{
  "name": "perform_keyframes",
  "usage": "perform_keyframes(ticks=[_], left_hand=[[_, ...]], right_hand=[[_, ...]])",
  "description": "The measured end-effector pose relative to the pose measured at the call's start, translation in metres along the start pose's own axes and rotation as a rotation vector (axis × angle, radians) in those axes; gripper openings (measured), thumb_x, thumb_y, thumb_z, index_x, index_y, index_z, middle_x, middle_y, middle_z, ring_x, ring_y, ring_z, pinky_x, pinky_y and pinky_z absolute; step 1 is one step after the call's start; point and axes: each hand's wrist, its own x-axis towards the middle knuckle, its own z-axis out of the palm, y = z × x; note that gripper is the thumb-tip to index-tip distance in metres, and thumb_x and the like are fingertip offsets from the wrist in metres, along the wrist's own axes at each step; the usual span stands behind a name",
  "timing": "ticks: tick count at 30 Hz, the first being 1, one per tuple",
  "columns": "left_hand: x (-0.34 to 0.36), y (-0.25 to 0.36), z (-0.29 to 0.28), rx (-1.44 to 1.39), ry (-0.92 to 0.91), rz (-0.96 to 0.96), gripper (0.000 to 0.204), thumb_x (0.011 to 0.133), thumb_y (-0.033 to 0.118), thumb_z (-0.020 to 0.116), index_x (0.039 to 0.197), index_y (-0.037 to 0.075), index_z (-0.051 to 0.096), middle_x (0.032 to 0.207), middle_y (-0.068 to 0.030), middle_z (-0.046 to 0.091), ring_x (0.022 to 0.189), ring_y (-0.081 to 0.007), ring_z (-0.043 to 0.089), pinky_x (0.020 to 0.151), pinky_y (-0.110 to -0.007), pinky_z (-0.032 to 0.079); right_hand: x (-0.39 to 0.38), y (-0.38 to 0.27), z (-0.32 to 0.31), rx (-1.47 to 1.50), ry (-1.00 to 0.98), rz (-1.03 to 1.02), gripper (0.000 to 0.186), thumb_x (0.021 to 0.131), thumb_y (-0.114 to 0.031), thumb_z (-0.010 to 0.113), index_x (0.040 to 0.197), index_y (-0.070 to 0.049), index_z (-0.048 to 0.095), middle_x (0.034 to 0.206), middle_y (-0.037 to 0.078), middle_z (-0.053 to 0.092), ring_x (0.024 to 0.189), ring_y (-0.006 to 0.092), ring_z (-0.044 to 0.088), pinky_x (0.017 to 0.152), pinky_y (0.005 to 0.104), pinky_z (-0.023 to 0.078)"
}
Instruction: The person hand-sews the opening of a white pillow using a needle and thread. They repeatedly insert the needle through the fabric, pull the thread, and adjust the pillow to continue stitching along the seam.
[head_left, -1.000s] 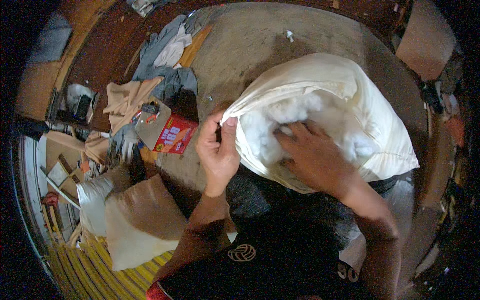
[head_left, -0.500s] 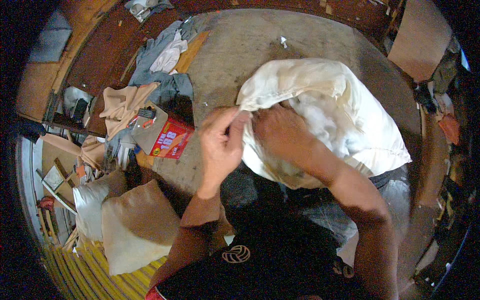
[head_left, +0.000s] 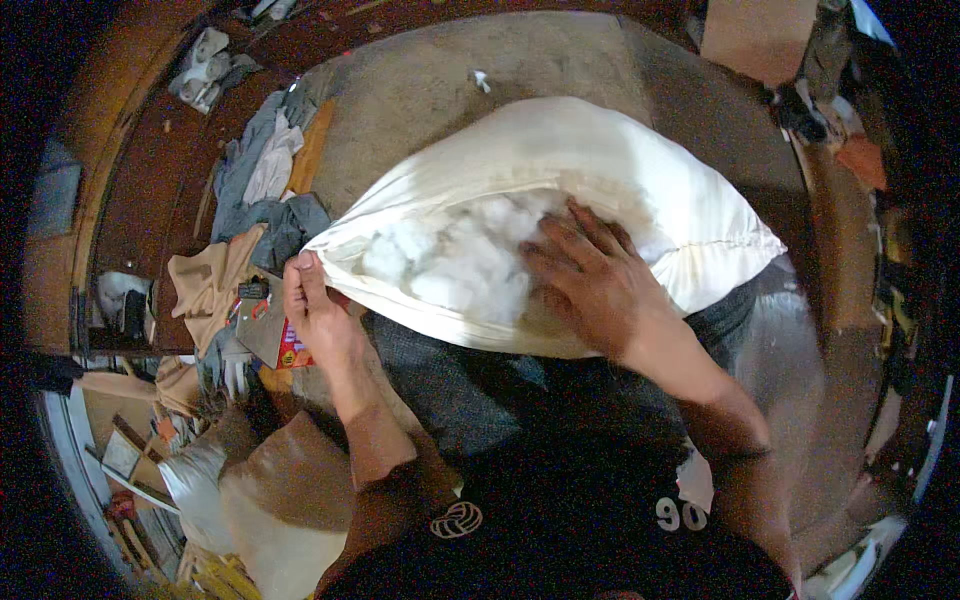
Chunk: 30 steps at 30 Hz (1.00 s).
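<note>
Black shirt point(head_left: 570, 510): at the near edge, a pale ball emblem on its front.
Dark trousers point(head_left: 440, 385): across the lap, just beyond the shirt.
Pale cushions point(head_left: 295, 480): two, leaning together at the near left.
Right hand point(head_left: 605, 285): fingers spread, palm down, at the cover's opening, the fingertips against the stuffing; thumb hidden.
Left hand point(head_left: 325, 325): thumb and fingers pinching the cover's left corner.
White cushion cover point(head_left: 590, 150): lying over the lap and the brown surface beyond, mouth agape toward the person, right end drawn to a point.
White stuffing point(head_left: 470, 260): loose clumps inside the mouth, between the hands.
Red box point(head_left: 292, 352): partly hidden behind the left hand.
Tan cloth point(head_left: 205, 290): crumpled, left of the box.
Grey cloth point(head_left: 240, 170): heaped farther off.
White scrap point(head_left: 481, 80): on the brown surface point(head_left: 400, 110), past the cover.
</note>
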Motion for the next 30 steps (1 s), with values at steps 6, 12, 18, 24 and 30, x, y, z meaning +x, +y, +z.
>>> perform_keyframes(ticks=[6, 12, 18, 24, 30], left_hand=[[-0.045, 0.057, 0.034, 0.563, 0.036, 0.651, 0.025, 0.099, 0.011, 0.062, 0.118, -0.005, 0.061, 0.116, -0.0158, 0.065, 0.109, -0.0228, 0.061, 0.1, -0.035, 0.046], [-0.041, 0.055, 0.156, 0.881, -1.033, 1.094, 0.046, 0.081, 0.006, 0.071, 0.127, 0.008, 0.064, 0.124, -0.0114, 0.065, 0.119, -0.0354, 0.058, 0.106, -0.047, 0.045], [-0.016, 0.0, 0.2, 0.98, -1.122, 1.311, 0.031, 0.084, 0.007, 0.061, 0.114, 0.005, 0.066, 0.118, -0.0119, 0.066, 0.11, -0.0318, 0.062, 0.102, -0.044, 0.047], [-0.038, 0.005, 0.173, 0.937, -1.177, 1.068, 0.031, 0.085, 0.005, 0.058, 0.115, 0.006, 0.065, 0.115, -0.0148, 0.068, 0.114, -0.0361, 0.061, 0.107, -0.05, 0.044], [-0.047, -0.007, 0.151, 1.005, -1.308, 0.998, 0.03, 0.08, 0.004, 0.063, 0.109, 0.006, 0.067, 0.094, -0.0118, 0.065, 0.098, -0.0336, 0.061, 0.102, -0.046, 0.046]], right_hand=[[-0.07, -0.007, -0.065, 0.141, 0.333, 0.224, 0.021, 0.084, -0.007, 0.073, 0.105, -0.004, 0.074, 0.118, 0.018, 0.067, 0.11, 0.037, 0.064, 0.094, 0.0454, 0.053], [-0.082, 0.012, -0.06, 0.102, 0.45, 0.232, 0.02, 0.084, 0.0, 0.069, 0.104, -0.003, 0.074, 0.106, 0.016, 0.069, 0.093, 0.0323, 0.067, 0.083, 0.0399, 0.054], [-0.092, -0.002, -0.015, 0.048, 0.222, 0.061, 0.037, 0.078, -0.005, 0.074, 0.114, -0.005, 0.069, 0.116, 0.014, 0.065, 0.095, 0.0335, 0.065, 0.084, 0.0432, 0.054], [-0.08, -0.004, 0.003, 0.17, 0.344, 0.014, 0.033, 0.071, -0.006, 0.074, 0.102, -0.004, 0.065, 0.112, 0.015, 0.064, 0.09, 0.0336, 0.061, 0.077, 0.0417, 0.053], [-0.053, 0.008, 0.034, 0.208, 0.381, 0.048, 0.034, 0.068, -0.005, 0.073, 0.1, -0.003, 0.063, 0.106, 0.016, 0.063, 0.088, 0.0351, 0.06, 0.073, 0.0423, 0.052]])
